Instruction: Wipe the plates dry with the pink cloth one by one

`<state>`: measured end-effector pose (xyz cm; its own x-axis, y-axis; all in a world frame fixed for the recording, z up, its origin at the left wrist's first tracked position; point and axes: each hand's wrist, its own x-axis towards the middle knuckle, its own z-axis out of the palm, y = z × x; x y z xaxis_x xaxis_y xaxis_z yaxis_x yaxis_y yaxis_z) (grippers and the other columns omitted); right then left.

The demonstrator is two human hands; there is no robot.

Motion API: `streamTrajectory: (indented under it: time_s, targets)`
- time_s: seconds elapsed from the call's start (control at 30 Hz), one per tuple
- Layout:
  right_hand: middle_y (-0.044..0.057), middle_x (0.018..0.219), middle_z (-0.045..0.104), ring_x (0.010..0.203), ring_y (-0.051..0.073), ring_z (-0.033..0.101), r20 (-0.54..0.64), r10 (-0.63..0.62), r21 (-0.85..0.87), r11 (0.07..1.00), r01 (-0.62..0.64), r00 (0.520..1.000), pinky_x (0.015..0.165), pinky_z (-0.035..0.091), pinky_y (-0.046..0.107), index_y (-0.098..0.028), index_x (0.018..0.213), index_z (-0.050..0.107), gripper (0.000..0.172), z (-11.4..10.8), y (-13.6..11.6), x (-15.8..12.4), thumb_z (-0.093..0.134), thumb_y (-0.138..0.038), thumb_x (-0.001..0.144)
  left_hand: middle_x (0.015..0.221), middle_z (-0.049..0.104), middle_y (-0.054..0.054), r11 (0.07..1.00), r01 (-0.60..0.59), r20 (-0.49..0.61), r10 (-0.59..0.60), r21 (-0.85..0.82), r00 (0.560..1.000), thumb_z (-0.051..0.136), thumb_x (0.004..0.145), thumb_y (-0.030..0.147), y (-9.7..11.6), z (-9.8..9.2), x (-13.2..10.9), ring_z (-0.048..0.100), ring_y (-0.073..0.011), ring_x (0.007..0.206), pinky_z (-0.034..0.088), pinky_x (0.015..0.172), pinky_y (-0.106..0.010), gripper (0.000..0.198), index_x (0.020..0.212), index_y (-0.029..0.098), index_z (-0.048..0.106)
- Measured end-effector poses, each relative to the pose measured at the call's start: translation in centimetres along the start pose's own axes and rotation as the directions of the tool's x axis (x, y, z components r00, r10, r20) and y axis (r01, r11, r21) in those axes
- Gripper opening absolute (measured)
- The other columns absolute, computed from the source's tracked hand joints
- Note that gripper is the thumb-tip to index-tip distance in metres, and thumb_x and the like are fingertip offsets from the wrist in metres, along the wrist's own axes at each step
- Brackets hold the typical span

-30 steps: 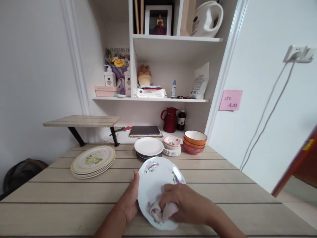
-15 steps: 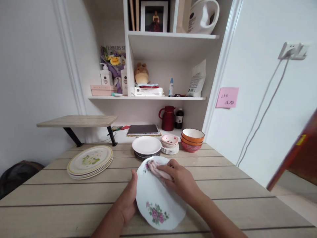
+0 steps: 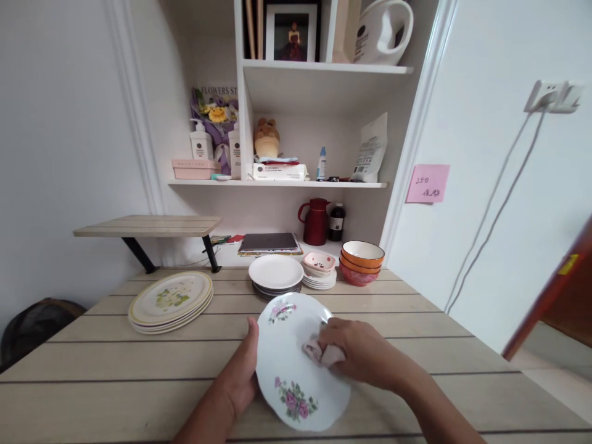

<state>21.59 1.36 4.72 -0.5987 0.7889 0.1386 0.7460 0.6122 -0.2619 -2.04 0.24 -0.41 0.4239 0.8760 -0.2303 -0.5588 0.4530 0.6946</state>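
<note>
A white plate with pink flower prints [image 3: 287, 364] is held tilted above the wooden table [image 3: 115, 370]. My left hand [image 3: 240, 376] grips its left rim, thumb on the front. My right hand [image 3: 356, 351] is closed on a small pinkish cloth [image 3: 321, 353], pressing it against the plate's right side.
A stack of large floral plates [image 3: 171, 300] lies at the left. Behind the held plate stand a stack of white plates [image 3: 275, 274], small pink dishes [image 3: 319, 269] and orange bowls [image 3: 362, 263]. Shelves with bottles, a red jug [image 3: 316, 222] and a low wooden riser [image 3: 148, 226] stand at the back.
My right hand has wiped the cloth from the plate's lower edge up to its top, then down to the right side. My left hand keeps hold of the rim.
</note>
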Motion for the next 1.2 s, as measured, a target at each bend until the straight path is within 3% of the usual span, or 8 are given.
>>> streamTrajectory:
  time_s: [0.2, 0.3, 0.53, 0.7, 0.9, 1.2]
  targets:
    - [-0.005, 0.086, 0.064, 0.073, 0.012, 0.058, 0.108, -0.187, 0.174, 0.971, 0.167, 0.976, 0.064, 0.036, 0.021, -0.033, 0.085, 0.070, 0.026, 0.4, -2.5, -0.3, 0.066, -0.014, 0.066, 0.120, 0.065, -0.016, 1.000, -0.007, 0.073, 0.009, -0.023, 0.997, 0.035, 0.079, 0.073, -0.2, -0.2, 0.1, 0.057, -0.0321, 0.117, 0.032, 0.106, -0.047, 0.084, 0.139, 0.015, 0.042]
    - [-0.005, 0.089, 0.062, 0.073, 0.011, 0.057, 0.105, -0.210, 0.255, 0.951, 0.177, 0.972, 0.065, 0.037, 0.020, -0.034, 0.090, 0.070, 0.033, 1.0, -3.1, 0.0, 0.067, -0.013, 0.065, 0.122, 0.064, -0.016, 0.999, -0.003, 0.094, 0.008, -0.054, 0.996, 0.036, 0.078, 0.073, -0.1, -0.1, 0.1, 0.056, -0.0324, 0.117, 0.033, 0.105, -0.046, 0.083, 0.139, 0.016, 0.042]
    - [-0.002, 0.093, 0.058, 0.079, 0.014, 0.057, -0.071, -0.125, 0.185, 0.973, 0.136, 0.990, 0.071, 0.038, 0.023, -0.035, 0.102, 0.066, 0.036, 2.9, -4.5, 1.1, 0.065, -0.018, 0.070, 0.123, 0.064, -0.016, 0.998, 0.004, 0.093, 0.002, -0.071, 0.996, 0.035, 0.081, 0.070, -0.1, 0.0, 0.1, 0.057, -0.0320, 0.116, 0.036, 0.103, -0.046, 0.079, 0.139, 0.016, 0.042]
    - [0.001, 0.094, 0.056, 0.081, 0.016, 0.057, -0.172, -0.019, 0.151, 0.988, 0.045, 0.985, 0.073, 0.039, 0.025, -0.035, 0.109, 0.065, 0.034, 2.9, -4.7, 2.0, 0.059, -0.024, 0.078, 0.120, 0.065, -0.018, 0.999, 0.000, 0.045, 0.003, -0.054, 0.999, 0.037, 0.081, 0.070, -0.2, 0.1, 0.2, 0.059, -0.0320, 0.113, 0.036, 0.102, -0.047, 0.080, 0.138, 0.014, 0.042]
    - [0.001, 0.096, 0.058, 0.084, 0.017, 0.058, -0.265, 0.115, 0.166, 0.983, -0.072, 0.957, 0.074, 0.041, 0.027, -0.037, 0.117, 0.062, 0.045, 2.9, -3.4, 2.7, 0.059, -0.020, 0.076, 0.121, 0.064, -0.018, 0.998, -0.024, 0.022, 0.025, -0.051, 0.999, 0.040, 0.080, 0.069, -0.2, 0.3, 0.0, 0.058, -0.0326, 0.114, 0.036, 0.103, -0.046, 0.081, 0.139, 0.015, 0.041]
    - [0.000, 0.092, 0.057, 0.071, 0.016, 0.059, -0.375, 0.263, 0.162, 0.963, -0.217, 0.889, 0.062, 0.039, 0.026, -0.037, 0.113, 0.063, 0.033, 2.8, -0.3, 2.6, 0.057, -0.031, 0.081, 0.125, 0.062, -0.015, 1.000, 0.006, 0.097, -0.003, -0.027, 0.995, 0.039, 0.079, 0.071, -0.2, 0.0, -0.2, 0.056, -0.0325, 0.117, 0.033, 0.105, -0.046, 0.081, 0.140, 0.018, 0.041]
